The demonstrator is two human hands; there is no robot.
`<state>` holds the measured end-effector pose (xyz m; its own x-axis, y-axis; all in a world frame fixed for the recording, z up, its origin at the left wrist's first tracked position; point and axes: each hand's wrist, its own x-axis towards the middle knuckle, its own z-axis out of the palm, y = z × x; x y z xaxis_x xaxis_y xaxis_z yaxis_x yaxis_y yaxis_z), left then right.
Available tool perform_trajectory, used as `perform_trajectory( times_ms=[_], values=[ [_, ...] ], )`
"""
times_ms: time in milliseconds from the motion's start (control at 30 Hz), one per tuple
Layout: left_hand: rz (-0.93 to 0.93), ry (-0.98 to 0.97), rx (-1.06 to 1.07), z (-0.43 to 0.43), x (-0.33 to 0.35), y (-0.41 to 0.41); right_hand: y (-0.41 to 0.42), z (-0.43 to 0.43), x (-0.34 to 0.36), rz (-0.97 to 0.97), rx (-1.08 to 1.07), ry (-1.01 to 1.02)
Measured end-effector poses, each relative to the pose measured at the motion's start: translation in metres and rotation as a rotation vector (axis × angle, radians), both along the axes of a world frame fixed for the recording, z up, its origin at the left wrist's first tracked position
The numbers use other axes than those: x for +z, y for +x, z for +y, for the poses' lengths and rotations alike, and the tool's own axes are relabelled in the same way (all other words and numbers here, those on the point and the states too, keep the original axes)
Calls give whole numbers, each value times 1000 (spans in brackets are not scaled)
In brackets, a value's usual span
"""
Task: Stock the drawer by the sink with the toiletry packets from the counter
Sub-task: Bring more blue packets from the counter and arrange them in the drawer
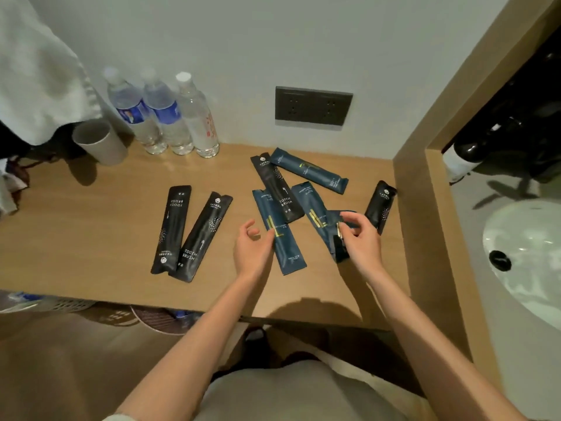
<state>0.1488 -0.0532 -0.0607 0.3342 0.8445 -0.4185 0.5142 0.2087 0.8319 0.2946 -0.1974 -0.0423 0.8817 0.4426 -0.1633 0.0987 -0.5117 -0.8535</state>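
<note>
Against the pale wall, the wooden counter fills most of what I can see. A wooden side panel closes off its right edge, and the white sink curves away beyond that. No drawer shows anywhere, so I cannot tell where the packets are bound. A pale towel hangs over the back left corner above a grey cup. Three water bottles stand together at the back edge, and a dark socket plate sits on the wall farther right. Two black toothbrush packets lie side by side left of the middle, well apart from both hands, and a short black packet lies at the right edge by the panel. Between them is a loose heap: a back blue packet slanting near the wall, a third toothbrush packet overlapping its neighbours, and a middle blue packet. The near blue packet matters most. Its long axis runs almost straight from the back edge toward the front edge, with the near end swung slightly right. The left hand lies just beside its long left side, relaxed and holding nothing, fingertips touching that side about halfway along. I judge this hand best placed to take it, closing across the narrow width. The right hand is occupied toward the right edge, its curled fingers gripping the pinched blue packet. Whether it holds one or several I cannot tell.
</note>
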Motion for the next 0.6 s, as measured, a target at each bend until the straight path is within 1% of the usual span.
perform_trajectory(
  times_ms=[100, 200, 300, 400, 500, 600],
  values=[
    [146, 38, -76, 6, -19, 11, 6, 11, -13, -56, 17, -160],
    [321, 35, -135, 10, -29, 26, 7, 14, -22, -88, 40, -321],
    [452, 44, -177, 9, -32, 37, 6, 15, -29, -96, 79, -437],
    [467, 91, -153, 7, -41, 38, 7, 16, -35, -50, 167, -539],
    [492, 146, -176, 7, -43, 34, 7, 17, -42, -27, 248, -644],
    [498, 138, -192, 9, -41, 33, 8, 17, -44, -43, 282, -712]
  ],
)
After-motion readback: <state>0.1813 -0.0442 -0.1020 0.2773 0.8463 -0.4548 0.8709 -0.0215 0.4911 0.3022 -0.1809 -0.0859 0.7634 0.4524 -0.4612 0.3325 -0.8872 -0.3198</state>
